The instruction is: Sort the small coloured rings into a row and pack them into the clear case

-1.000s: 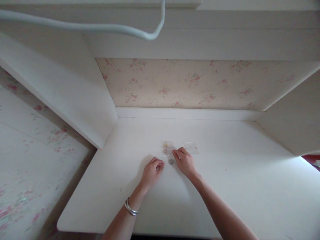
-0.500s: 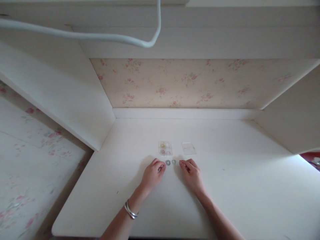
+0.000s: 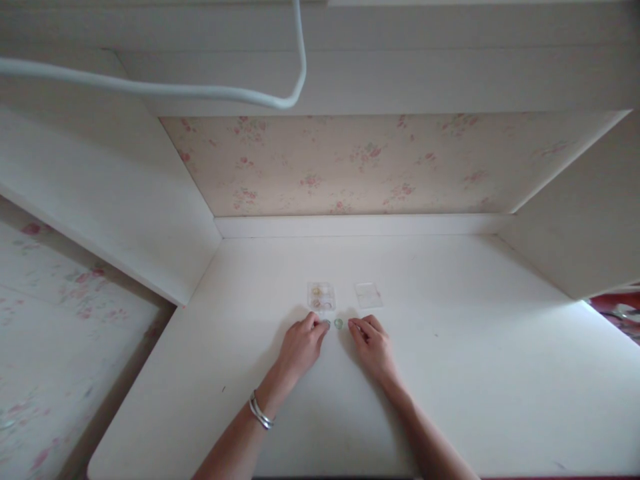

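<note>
My left hand (image 3: 302,340) has its thumb and fingertips closed at a small grey ring (image 3: 327,325), which they partly cover. Just right of that lies a small pale green ring (image 3: 339,323), touched by neither hand. Close to its right side is my right hand (image 3: 373,343), thumb and fingers pinched together; anything between them is too small to make out. Beyond the left fingertips sits a small clear plastic box (image 3: 321,297) with yellowish and reddish ring-like pieces in its compartments. A clear flat lid (image 3: 369,295) lies to the right of the box.
The white desk (image 3: 475,387) has raised side panels and a back ledge (image 3: 370,225). A white cable (image 3: 200,92) hangs across the upper left. Reddish items (image 3: 617,310) show past the right edge.
My left fingers have moved onto the grey ring, which lay uncovered beside them before. The right hand keeps its place by the green ring. The whole view has shifted slightly.
</note>
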Tool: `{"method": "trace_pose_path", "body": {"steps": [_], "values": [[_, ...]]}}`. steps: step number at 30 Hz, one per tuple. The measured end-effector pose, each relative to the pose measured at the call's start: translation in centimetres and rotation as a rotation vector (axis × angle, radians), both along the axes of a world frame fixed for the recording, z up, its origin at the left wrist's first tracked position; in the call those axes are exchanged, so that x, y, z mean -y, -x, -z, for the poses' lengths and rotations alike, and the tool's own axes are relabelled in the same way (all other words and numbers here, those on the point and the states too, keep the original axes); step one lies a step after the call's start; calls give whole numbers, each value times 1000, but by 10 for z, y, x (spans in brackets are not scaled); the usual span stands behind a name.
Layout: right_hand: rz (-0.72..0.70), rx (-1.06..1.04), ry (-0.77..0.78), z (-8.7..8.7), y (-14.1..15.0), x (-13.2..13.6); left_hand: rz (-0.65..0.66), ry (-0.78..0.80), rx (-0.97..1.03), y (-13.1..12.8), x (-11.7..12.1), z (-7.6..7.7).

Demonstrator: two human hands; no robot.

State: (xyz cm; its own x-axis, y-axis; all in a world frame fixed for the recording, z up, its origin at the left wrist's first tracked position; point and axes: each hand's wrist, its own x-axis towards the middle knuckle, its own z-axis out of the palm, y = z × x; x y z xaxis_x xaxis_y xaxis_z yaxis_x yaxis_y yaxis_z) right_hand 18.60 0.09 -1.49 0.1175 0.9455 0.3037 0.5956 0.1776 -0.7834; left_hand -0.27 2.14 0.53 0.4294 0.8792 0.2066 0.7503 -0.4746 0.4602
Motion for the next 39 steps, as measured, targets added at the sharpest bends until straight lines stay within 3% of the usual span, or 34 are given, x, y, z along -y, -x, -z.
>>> {"method": "trace_pose_path", "body": {"steps": [12, 18, 25, 33, 39], "values": [[6, -11, -3, 2, -1, -1, -43, 113, 354, 3, -2, -2], [13, 15, 6, 1, -1, -2, -55, 23, 302, -8, -25, -7], [16, 4, -2, 3, -1, -3, -123, -11, 217, -13, -48, 2], [11, 42, 11, 4, -2, -3, -199, 27, 319, 18, -18, -3], [-105, 185, -26, -3, 6, 4, -178, 119, 362, 26, 4, 3]]}}
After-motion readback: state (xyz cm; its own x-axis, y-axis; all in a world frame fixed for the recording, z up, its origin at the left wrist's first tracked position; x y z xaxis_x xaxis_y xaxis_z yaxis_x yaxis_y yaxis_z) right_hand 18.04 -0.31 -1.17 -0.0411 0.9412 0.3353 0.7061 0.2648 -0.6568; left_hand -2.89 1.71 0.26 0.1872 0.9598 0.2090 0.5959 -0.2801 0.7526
